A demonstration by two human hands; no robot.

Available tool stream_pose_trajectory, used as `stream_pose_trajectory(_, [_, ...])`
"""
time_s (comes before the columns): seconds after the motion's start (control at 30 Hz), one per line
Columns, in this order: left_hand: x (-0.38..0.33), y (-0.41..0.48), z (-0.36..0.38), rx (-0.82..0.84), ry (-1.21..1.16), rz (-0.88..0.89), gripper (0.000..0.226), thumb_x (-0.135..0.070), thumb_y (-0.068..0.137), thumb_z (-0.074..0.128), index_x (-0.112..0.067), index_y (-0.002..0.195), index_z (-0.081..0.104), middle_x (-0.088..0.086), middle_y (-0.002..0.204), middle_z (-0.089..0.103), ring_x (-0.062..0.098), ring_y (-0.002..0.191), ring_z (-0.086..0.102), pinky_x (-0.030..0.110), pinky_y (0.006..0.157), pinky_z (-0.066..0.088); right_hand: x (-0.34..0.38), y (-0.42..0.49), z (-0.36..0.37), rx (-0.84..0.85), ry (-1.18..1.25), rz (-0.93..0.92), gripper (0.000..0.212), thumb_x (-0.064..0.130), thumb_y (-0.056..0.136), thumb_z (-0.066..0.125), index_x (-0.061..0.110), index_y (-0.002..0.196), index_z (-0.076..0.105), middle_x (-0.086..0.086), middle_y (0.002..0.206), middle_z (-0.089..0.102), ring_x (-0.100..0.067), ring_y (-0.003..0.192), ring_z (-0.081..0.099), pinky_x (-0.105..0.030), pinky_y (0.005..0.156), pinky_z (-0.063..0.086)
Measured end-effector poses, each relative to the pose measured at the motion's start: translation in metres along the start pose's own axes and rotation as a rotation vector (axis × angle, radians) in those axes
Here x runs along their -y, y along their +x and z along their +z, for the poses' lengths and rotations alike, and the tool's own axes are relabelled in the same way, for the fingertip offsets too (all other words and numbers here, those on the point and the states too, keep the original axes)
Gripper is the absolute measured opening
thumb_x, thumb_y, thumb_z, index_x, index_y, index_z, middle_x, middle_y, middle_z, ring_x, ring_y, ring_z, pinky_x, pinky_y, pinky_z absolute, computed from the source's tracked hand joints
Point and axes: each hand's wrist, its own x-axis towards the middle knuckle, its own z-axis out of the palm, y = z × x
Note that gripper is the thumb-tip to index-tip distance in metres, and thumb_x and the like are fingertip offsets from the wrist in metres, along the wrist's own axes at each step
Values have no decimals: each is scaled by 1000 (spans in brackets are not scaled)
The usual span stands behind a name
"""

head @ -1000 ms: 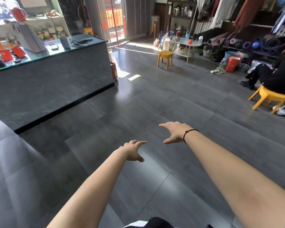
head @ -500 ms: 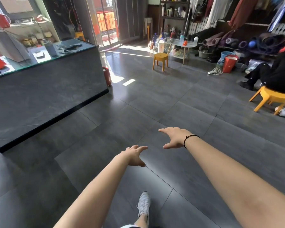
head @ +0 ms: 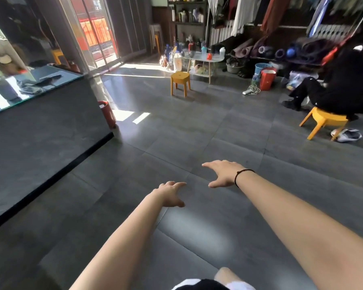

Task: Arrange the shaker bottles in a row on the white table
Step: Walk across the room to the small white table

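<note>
**Asker:** Two hands are out in front. What are they doing?

**Describer:** Both are empty, palms down, fingers spread loose over the dark grey tiled floor point(head: 176, 126). The left hand point(head: 170, 194) sits slightly nearer the wearer than the right hand point(head: 222, 173), which has a thin black cord bracelet point(head: 242, 174) at the wrist.

**Asker:** Where are the shaker bottles?

**Describer:** Far across the room, on the small white oval table with pale wooden legs point(head: 204, 59). Several upright shaker bottles point(head: 203, 50) stand on it in a loose cluster, long axes vertical, caps up. They are too small to count surely.

**Asker:** How open is the way to that table?

**Describer:** Wide bare floor runs from the hands towards it. A yellow plastic stool point(head: 179, 82) stands just in front of the table, on the near side. To the table's left and nearer the wearer, a long dark stone counter with a glass top point(head: 46, 130) edges the open floor, with a red cylinder point(head: 107, 114) at its corner. To the table's right, a person in black point(head: 340, 88) sits on a second yellow stool point(head: 323, 122).

**Asker:** Any containers?

**Describer:** Right of the table stand a blue mesh basket point(head: 261, 68) and a red bin point(head: 267, 78); something white shows at the bin's top, and the basket's contents cannot be made out.
</note>
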Motion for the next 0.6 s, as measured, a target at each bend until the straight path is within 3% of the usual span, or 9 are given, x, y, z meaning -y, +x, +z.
stream_pose_trajectory(0.27, [6,124,-54,47,5,15,82,-44,86,65,-46,153,17,-5,164,16,28,150,17,49,116,26,-48,128,-33,34,0,9,80,49,82,61,40,149,19,3,154,32,-24,139,34,-42,108,33])
stream_pose_trajectory(0.6, [10,327,-206,23,-15,-19,83,-45,84,66,-47,152,18,-3,164,17,31,149,16,52,118,27,-132,331,-155,30,-15,-18,80,50,83,61,39,150,19,3,156,30,-24,141,33,-41,110,32])
